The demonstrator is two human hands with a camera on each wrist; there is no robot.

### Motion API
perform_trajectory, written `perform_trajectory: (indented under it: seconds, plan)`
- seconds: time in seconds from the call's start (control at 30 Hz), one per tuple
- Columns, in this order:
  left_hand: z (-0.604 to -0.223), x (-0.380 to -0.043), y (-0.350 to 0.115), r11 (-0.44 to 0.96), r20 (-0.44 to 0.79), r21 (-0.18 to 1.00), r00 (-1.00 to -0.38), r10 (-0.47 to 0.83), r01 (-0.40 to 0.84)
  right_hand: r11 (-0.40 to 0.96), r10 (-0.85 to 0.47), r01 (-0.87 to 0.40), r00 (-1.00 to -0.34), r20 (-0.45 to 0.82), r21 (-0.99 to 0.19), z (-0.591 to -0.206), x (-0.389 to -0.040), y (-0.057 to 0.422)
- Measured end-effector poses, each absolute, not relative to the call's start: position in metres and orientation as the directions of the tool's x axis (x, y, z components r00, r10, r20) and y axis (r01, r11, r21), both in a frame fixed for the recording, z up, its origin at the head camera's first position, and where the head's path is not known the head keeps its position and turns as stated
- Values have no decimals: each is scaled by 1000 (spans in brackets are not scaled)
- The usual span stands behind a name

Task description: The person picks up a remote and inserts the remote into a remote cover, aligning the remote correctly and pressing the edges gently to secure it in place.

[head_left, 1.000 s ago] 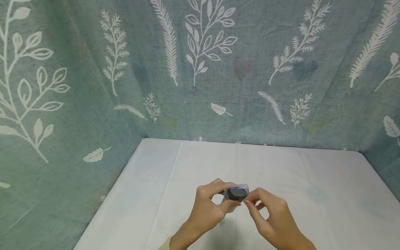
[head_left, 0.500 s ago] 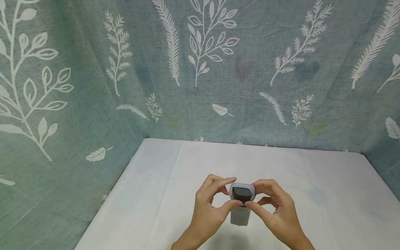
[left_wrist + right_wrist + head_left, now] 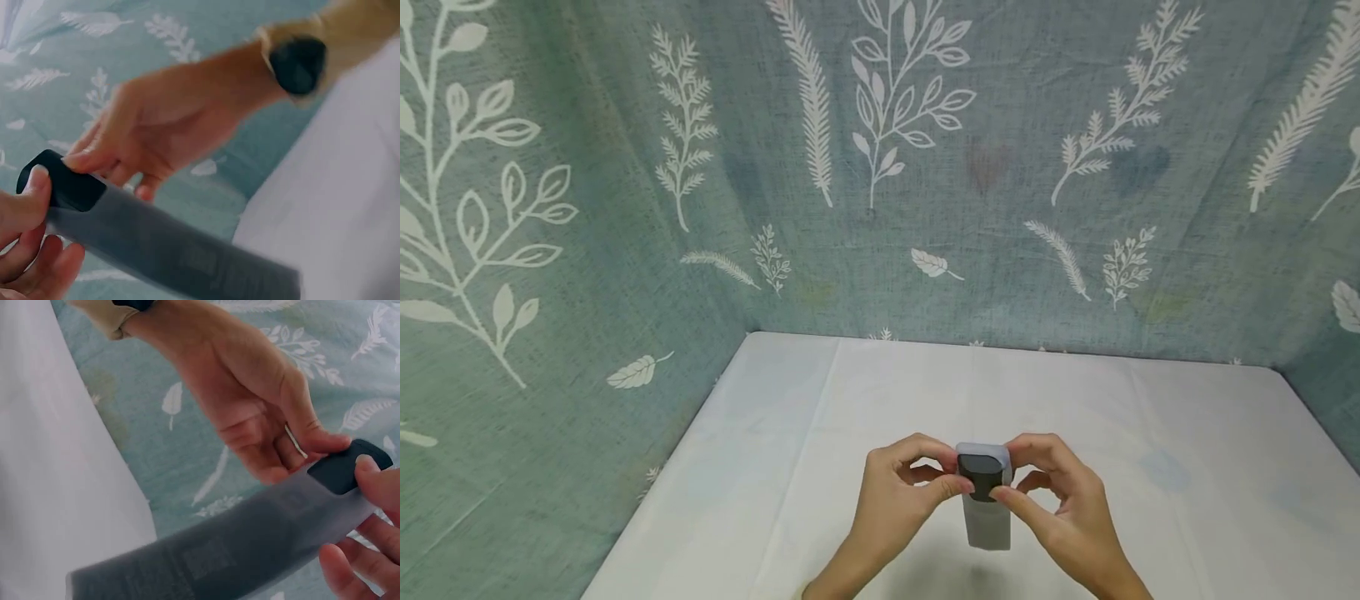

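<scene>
A long, slim dark device (image 3: 981,473) sits inside a translucent grey sleeve (image 3: 988,527), which looks like a remote control in a soft cover. Its black end (image 3: 69,181) is exposed at the sleeve's opening; the rest shows dimly through the frosted wall. In the head view my left hand (image 3: 898,492) pinches the near-top left side, thumb on the black end. From the other side my right hand (image 3: 1062,500) pinches the same end, thumb low on the black part and fingers behind. Both wrist views show the sleeved body (image 3: 206,550) slanting down away from the hands.
Under the hands lies a white-covered table (image 3: 820,417), a soft shadow on it below the device. A green cloth (image 3: 1000,167) with white leaf prints hangs behind and along the left side. Dark round wrist devices (image 3: 298,64) sit at the sleeve cuffs.
The right hand has gone from fingertips at the device's side to a thumb-and-finger pinch. The device has tilted so its sleeved body shows below. The left fingers have closed in on its side.
</scene>
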State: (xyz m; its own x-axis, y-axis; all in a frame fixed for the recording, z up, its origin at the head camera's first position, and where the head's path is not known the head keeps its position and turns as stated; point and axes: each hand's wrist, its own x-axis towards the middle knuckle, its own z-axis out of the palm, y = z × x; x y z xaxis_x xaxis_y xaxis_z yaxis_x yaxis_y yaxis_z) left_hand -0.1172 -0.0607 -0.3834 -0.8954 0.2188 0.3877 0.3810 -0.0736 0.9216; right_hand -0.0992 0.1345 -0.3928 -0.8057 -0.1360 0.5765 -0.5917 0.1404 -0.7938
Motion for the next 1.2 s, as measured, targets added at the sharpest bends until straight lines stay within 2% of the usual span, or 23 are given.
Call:
perform_trajectory:
  seconds: [0.1, 0.27, 0.53, 0.67, 0.83, 0.97, 1.2]
  plan:
    - [-380, -119, -65, -108, 242, 970, -926, 289, 220, 101, -155, -585, -808, 568, -804, -396, -100, 137]
    - [-377, -121, -70, -145, 138, 986, -902, 409, 85, 25, -192, -588, -796, 573, -808, -397, -103, 140]
    - [-377, -123, -73, -140, 127, 988, -876, 465, 69, 10, -257, -583, -787, 562, -812, -398, -101, 140]
    - [-380, -123, -74, -161, 148, 984, -863, 483, 79, -16, -278, -612, -757, 592, -790, -401, -102, 140]
    - [-384, -127, -77, -255, 241, 960, -800, 550, 114, -95, -306, -662, -691, 655, -744, -402, -104, 141]
    - [-387, -129, -79, -282, 279, 950, -758, 589, 130, -121, -325, -662, -678, 659, -740, -400, -102, 141]
    - [-385, -127, -79, -228, 246, 964, -776, 581, 134, -147, -341, -666, -660, 670, -731, -397, -102, 142]
